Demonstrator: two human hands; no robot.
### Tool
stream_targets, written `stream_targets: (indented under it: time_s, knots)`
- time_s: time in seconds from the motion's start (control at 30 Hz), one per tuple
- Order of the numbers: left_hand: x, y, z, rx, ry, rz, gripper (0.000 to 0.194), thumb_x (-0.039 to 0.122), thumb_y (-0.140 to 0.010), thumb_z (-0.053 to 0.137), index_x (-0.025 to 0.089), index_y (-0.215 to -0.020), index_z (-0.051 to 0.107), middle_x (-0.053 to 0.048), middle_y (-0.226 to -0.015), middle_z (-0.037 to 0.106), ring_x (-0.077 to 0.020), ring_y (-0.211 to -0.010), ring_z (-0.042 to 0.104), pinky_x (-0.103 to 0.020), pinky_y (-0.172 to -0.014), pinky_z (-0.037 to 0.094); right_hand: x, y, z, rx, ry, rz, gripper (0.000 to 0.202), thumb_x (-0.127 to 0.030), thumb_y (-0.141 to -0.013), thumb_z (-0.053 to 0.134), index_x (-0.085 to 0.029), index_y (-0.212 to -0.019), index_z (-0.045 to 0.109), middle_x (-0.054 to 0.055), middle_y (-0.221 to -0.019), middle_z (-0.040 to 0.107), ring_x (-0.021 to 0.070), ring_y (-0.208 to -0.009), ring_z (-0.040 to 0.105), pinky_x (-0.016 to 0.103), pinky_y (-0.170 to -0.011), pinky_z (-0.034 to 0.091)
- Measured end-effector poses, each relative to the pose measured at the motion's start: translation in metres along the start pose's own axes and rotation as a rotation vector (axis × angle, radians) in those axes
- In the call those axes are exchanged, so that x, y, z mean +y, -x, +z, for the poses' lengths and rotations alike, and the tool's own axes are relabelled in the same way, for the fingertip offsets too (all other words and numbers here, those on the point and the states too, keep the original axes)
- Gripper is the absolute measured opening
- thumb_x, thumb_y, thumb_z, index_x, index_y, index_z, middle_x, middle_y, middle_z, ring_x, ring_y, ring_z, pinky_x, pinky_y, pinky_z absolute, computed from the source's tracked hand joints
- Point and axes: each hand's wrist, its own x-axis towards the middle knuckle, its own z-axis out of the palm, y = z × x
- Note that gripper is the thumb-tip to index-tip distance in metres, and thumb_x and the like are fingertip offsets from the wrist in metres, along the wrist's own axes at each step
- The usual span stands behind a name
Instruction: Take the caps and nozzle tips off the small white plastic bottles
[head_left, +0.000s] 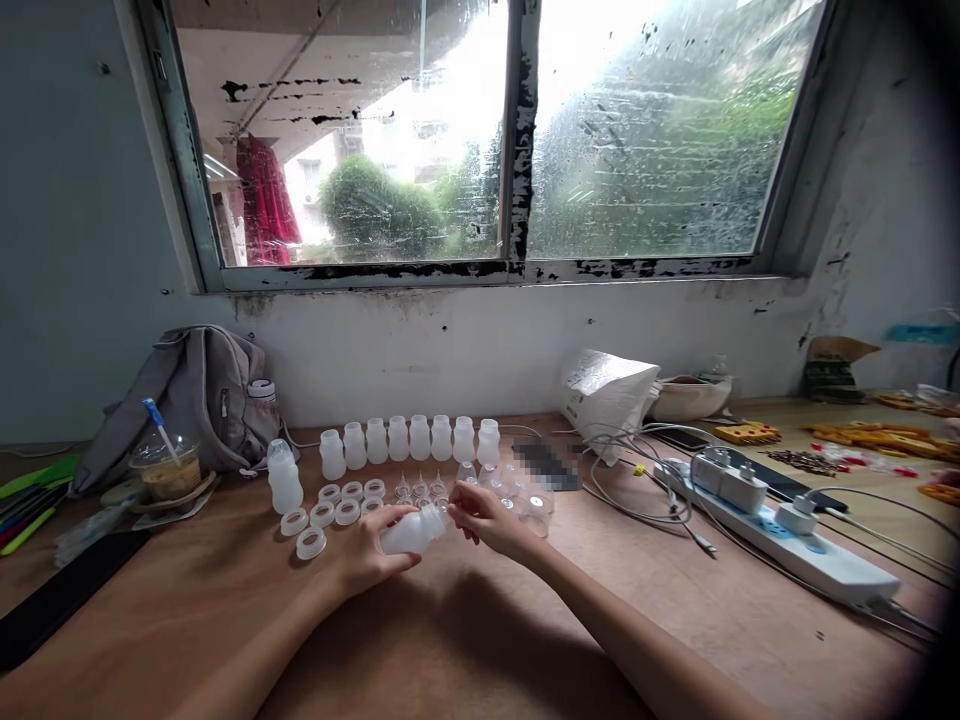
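Observation:
My left hand (367,550) is wrapped round a frosted white baby bottle (401,535), tilted with its neck to the right. At the bottle's neck end, my right hand (484,518) has its fingers pinched together; what they hold is hidden. Behind the hands stand several clear nipples (420,488). White collar rings (322,513) lie in rows left of them. Several clear domed caps (537,508) sit beside my right hand. A row of open frosted bottles (398,438) stands at the back, and a capped bottle (284,478) stands at the left.
A cup of drink with a straw (169,470) and a grey backpack (202,400) are at the left. Toward the right lie tangled cables (637,490), a white power strip (787,550) and a white bag (611,395). A black phone-like slab (71,600) lies front left.

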Motion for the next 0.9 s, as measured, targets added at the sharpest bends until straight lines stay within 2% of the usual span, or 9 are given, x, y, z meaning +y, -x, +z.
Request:
stream_targets:
  time_s: [0.13, 0.3, 0.57, 0.63, 0.7, 0.77, 0.8, 0.83, 0.9]
  knots:
    - [-0.002, -0.002, 0.0, -0.019, 0.046, -0.069, 0.047, 0.028, -0.06, 0.065, 0.023, -0.105, 0.053, -0.001, -0.097, 0.061, -0.0195, -0.086, 0.056, -0.029, -0.074, 0.045, 0.003, -0.002, -0.003, 0.017, -0.006, -0.011, 0.02, -0.037, -0.076, 0.049, -0.017, -0.074, 0.046, -0.001, -0.062, 0.05, 0.0074, -0.047, 0.047, 0.016, -0.036, 0.035]
    - [0.0, -0.002, 0.0, -0.021, 0.042, -0.08, 0.046, 0.027, -0.06, 0.065, 0.025, -0.104, 0.054, 0.0, -0.098, 0.061, -0.0188, -0.086, 0.056, -0.027, -0.074, 0.045, 0.005, -0.002, -0.006, 0.031, 0.034, -0.011, 0.017, -0.033, -0.076, 0.049, -0.017, -0.074, 0.05, -0.001, -0.064, 0.051, 0.0086, -0.05, 0.048, 0.018, -0.038, 0.034]
    - [0.005, 0.0, 0.0, -0.026, 0.028, -0.007, 0.046, 0.024, -0.059, 0.065, 0.024, -0.103, 0.054, -0.001, -0.099, 0.06, -0.0194, -0.089, 0.056, -0.029, -0.077, 0.044, -0.002, 0.0, -0.005, -0.006, 0.265, 0.005, 0.043, -0.045, -0.084, 0.034, -0.016, -0.053, 0.042, -0.002, -0.047, 0.041, 0.0077, -0.045, 0.037, 0.021, -0.043, 0.027]
    - [0.006, 0.0, 0.0, -0.037, 0.03, -0.006, 0.046, 0.025, -0.059, 0.065, 0.025, -0.104, 0.053, -0.001, -0.101, 0.059, -0.02, -0.09, 0.055, -0.031, -0.078, 0.044, -0.007, 0.001, -0.005, 0.013, 0.297, -0.007, 0.041, -0.045, -0.083, 0.034, -0.016, -0.058, 0.047, -0.002, -0.051, 0.044, 0.0082, -0.047, 0.038, 0.021, -0.045, 0.029]
    - [0.005, 0.0, 0.0, -0.045, 0.031, -0.005, 0.047, 0.026, -0.06, 0.064, 0.026, -0.106, 0.052, -0.001, -0.103, 0.058, -0.0203, -0.091, 0.055, -0.031, -0.078, 0.044, -0.013, 0.003, -0.006, 0.005, 0.278, -0.045, 0.03, -0.045, -0.079, 0.044, -0.017, -0.079, 0.053, 0.0, -0.066, 0.053, 0.0092, -0.054, 0.043, 0.02, -0.048, 0.034]
    - [0.003, 0.0, 0.0, -0.039, 0.018, 0.008, 0.049, 0.026, -0.06, 0.064, 0.025, -0.107, 0.05, -0.001, -0.102, 0.058, -0.0196, -0.09, 0.055, -0.031, -0.077, 0.045, -0.017, 0.006, -0.004, -0.058, 0.242, -0.099, 0.039, -0.042, -0.071, 0.056, -0.02, -0.102, 0.049, 0.003, -0.089, 0.056, 0.0108, -0.064, 0.049, 0.021, -0.054, 0.038]
    - [0.002, 0.0, 0.001, -0.034, 0.0, 0.025, 0.049, 0.026, -0.06, 0.064, 0.025, -0.107, 0.049, -0.001, -0.101, 0.058, -0.0192, -0.089, 0.055, -0.03, -0.076, 0.045, -0.018, 0.007, -0.002, -0.088, 0.233, -0.116, 0.045, -0.041, -0.069, 0.059, -0.022, -0.107, 0.047, 0.004, -0.095, 0.055, 0.0116, -0.067, 0.05, 0.021, -0.056, 0.039]
    - [0.001, 0.001, 0.002, -0.028, -0.03, 0.05, 0.048, 0.026, -0.06, 0.064, 0.025, -0.106, 0.049, -0.001, -0.1, 0.058, -0.0188, -0.088, 0.055, -0.03, -0.076, 0.045, -0.017, 0.008, 0.002, -0.102, 0.233, -0.115, 0.046, -0.041, -0.067, 0.061, -0.022, -0.107, 0.048, 0.004, -0.095, 0.056, 0.0122, -0.069, 0.051, 0.021, -0.056, 0.04]
    - [-0.001, 0.002, 0.003, -0.001, -0.135, 0.13, 0.045, 0.027, -0.061, 0.063, 0.023, -0.104, 0.049, -0.003, -0.096, 0.057, -0.0193, -0.085, 0.054, -0.031, -0.074, 0.045, -0.012, 0.009, 0.01, -0.093, 0.211, -0.045, 0.035, -0.045, -0.071, 0.056, -0.019, -0.093, 0.055, 0.003, -0.078, 0.058, 0.0115, -0.061, 0.051, 0.021, -0.052, 0.039]
